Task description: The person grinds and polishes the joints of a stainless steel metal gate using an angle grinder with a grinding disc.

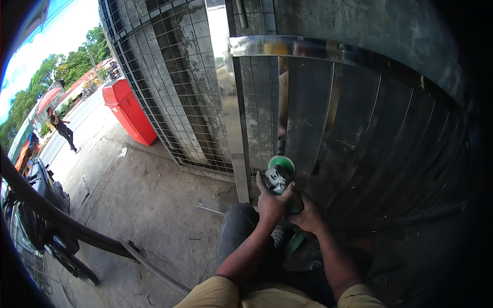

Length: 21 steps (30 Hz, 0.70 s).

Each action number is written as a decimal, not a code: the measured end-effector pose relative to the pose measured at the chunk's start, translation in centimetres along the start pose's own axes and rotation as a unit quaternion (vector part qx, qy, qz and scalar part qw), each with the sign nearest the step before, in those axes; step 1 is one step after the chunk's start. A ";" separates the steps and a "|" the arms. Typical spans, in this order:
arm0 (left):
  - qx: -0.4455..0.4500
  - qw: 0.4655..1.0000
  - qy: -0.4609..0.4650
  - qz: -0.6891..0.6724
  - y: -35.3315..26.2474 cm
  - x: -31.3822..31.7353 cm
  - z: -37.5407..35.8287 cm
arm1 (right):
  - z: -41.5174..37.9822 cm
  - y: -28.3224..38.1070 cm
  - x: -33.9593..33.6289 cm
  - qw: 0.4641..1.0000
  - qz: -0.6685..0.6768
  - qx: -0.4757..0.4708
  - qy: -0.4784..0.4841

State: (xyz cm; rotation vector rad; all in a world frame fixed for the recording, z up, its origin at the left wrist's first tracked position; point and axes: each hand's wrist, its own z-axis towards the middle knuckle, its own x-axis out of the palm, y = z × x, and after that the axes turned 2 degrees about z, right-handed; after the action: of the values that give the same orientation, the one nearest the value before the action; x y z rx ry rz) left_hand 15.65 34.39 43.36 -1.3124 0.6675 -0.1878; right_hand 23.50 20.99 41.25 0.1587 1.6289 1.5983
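Note:
An angle grinder (pixel 277 179) with a silver head is held between both hands, low in front of my knees. Its round green-faced disc (pixel 281 164) is up against or very near the lower part of a shiny metal upright (pixel 283 108); contact cannot be made out. My left hand (pixel 271 204) wraps round the grinder near its head. Farther back, my right hand (pixel 308 215) grips the dark green body, whose rear part is partly hidden by the fingers. The upright belongs to a polished metal gate (pixel 308 46) with a thick post (pixel 233 118) at its left.
Wire mesh (pixel 200 102) stands left of the post, with a red bin (pixel 128 110) beyond it. A motorcycle (pixel 38 210) and a dark curved bar (pixel 67 218) are at the left. Thin metal strips lie on the concrete floor (pixel 169 205). A person (pixel 62 131) is near the road.

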 end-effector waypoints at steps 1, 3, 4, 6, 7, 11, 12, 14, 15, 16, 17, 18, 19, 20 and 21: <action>-0.014 1.000 0.005 0.005 0.2 -0.2 -0.1 | 0.3 -0.1 0.3 1.000 -0.008 0.006 -0.004; -0.018 1.000 0.003 0.001 0.2 -0.6 -0.1 | -0.2 0.4 1.0 0.999 -0.024 0.032 -0.011; -0.012 1.000 0.002 -0.008 0.1 -0.6 0.2 | -0.2 0.7 1.1 0.999 -0.009 0.037 -0.009; 0.007 1.000 0.001 -0.028 -2.6 -1.5 0.8 | 1.1 1.9 0.3 0.999 0.018 0.043 -0.013; 0.009 1.000 -0.004 -0.019 -3.5 -1.6 1.0 | 1.4 2.4 0.1 0.999 0.013 0.044 -0.013; 0.000 1.000 -0.026 -0.017 -2.0 -1.5 1.3 | 2.0 2.3 0.0 0.999 -0.010 0.046 0.005; -0.023 1.000 -0.008 -0.005 -1.1 -1.5 0.9 | 1.6 1.4 0.7 0.999 -0.013 0.048 0.014; -0.072 0.997 0.026 0.020 0.6 -1.3 -0.3 | -0.2 -1.3 2.2 0.998 -0.001 0.058 0.029; -0.088 0.995 0.035 0.039 1.5 -1.0 -1.1 | -0.9 -2.1 2.5 0.997 0.004 0.065 0.037; -0.105 0.993 0.038 0.042 2.6 -0.5 -1.6 | -1.2 -2.8 2.6 0.996 -0.004 0.075 0.054; -0.123 0.990 0.044 0.045 4.0 0.1 -2.0 | -1.8 -3.2 2.5 0.994 -0.012 0.087 0.069; -0.139 0.988 0.052 0.050 5.4 0.7 -2.4 | -2.5 -3.4 2.5 0.991 -0.019 0.101 0.081; -0.145 0.986 0.057 0.053 6.7 1.3 -2.5 | -3.0 -3.3 2.4 0.989 -0.032 0.120 0.085; -0.140 0.987 0.064 0.040 6.6 1.4 -3.0 | -3.3 -3.0 2.1 0.986 -0.046 0.136 0.087; -0.134 0.988 0.070 0.026 6.5 1.7 -3.3 | -3.4 -2.5 1.5 0.983 -0.061 0.151 0.088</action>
State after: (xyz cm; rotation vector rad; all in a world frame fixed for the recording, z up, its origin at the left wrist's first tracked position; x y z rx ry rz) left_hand 13.61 32.58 36.40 -1.5470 0.8669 -0.1525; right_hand 21.53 18.86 37.85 0.0745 1.9763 1.2955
